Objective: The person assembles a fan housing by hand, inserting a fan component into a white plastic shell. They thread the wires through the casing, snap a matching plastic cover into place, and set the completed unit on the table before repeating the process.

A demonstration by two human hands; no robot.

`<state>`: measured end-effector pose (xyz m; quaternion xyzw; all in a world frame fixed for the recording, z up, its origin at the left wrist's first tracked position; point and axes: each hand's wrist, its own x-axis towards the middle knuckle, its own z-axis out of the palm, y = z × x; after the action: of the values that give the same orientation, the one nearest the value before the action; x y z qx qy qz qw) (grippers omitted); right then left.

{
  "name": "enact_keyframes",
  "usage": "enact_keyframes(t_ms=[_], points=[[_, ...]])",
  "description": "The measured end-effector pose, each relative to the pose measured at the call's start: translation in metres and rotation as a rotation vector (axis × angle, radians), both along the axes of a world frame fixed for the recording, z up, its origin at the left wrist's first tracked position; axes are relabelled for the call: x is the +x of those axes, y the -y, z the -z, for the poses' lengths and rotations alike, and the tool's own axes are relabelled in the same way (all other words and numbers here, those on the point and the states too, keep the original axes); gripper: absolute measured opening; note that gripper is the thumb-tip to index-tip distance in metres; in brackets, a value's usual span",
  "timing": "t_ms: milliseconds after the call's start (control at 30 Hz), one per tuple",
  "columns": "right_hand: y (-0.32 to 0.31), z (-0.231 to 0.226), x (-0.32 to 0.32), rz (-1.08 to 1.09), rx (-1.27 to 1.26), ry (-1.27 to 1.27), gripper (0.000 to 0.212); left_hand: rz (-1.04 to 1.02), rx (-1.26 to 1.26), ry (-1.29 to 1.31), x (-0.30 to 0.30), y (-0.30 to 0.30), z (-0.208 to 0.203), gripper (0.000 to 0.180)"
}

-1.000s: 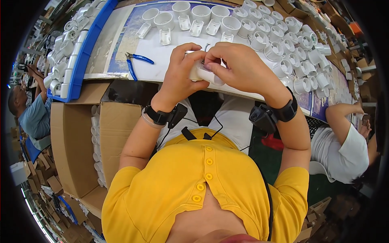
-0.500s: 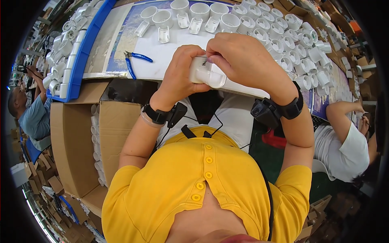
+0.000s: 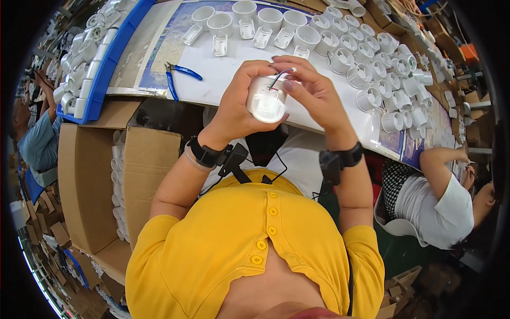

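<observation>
My left hand (image 3: 239, 98) is wrapped round a white round plastic housing (image 3: 266, 103), held just above the table's near edge. From its middle rises a short bundle of thin coloured wires (image 3: 277, 78) that ends in a small white connector. My right hand (image 3: 313, 95) has its fingers curled at the housing's right side, the thumb close by the wires. Where those fingertips meet the housing is partly hidden. On the table to the left lie blue-handled cutters (image 3: 180, 74), their handles spread.
Several white cups with flat tabs (image 3: 219, 26) stand along the far side. Many white cups (image 3: 366, 58) crowd the right. A blue bin (image 3: 103, 80) of white parts sits left, above an open cardboard box (image 3: 87, 186). Co-workers sit left and right (image 3: 435, 204).
My right hand has turned and lowered from above the housing to its right side. The housing has rotated toward me, and the wires now stand out of it.
</observation>
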<state>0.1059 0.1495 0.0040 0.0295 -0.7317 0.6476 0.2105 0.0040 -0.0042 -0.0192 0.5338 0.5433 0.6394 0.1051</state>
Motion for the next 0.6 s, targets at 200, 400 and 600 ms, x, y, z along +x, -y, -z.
enact_keyframes(t_ms=[200,400,600], points=[[0.001,0.009,-0.013,-0.041,-0.045,-0.134,0.018,0.081,0.037,0.331,0.006,0.001,0.003,0.074],[0.007,0.008,-0.018,0.068,0.156,-0.208,0.008,0.060,-0.119,0.383,0.007,-0.001,0.001,0.076],[0.022,0.010,-0.016,0.136,-0.101,-0.120,0.005,0.067,-0.192,0.531,0.016,-0.008,-0.001,0.071]])
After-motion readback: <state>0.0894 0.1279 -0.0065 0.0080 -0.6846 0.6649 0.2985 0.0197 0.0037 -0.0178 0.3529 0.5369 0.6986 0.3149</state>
